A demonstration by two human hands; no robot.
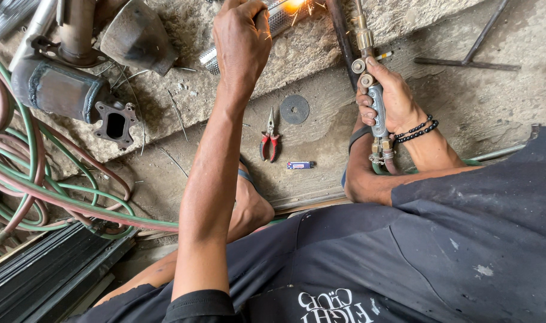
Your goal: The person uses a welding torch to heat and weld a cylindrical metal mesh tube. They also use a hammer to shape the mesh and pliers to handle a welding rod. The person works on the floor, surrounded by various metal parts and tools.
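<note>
Your left hand (243,42) is closed around a thin rod (262,17), holding it out toward a perforated metal tube (273,24) that lies on the rough concrete ledge (321,42) at the top of the view, where a bright flame and a few sparks (294,6) show at the tube's upper end. Your right hand (388,98) grips the handle of a gas torch (371,90), thumb near its brass valve knobs, the torch body running up toward the flame; a beaded black bracelet (419,130) circles that wrist. On the concrete floor between your arms lie red-handled pliers (270,142), a round grey cutting disc (294,109) and a small blue lighter (299,165), all apart from each other. At left, green and red hoses (40,179) coil beside a dark exhaust part with a flange (63,90).
</note>
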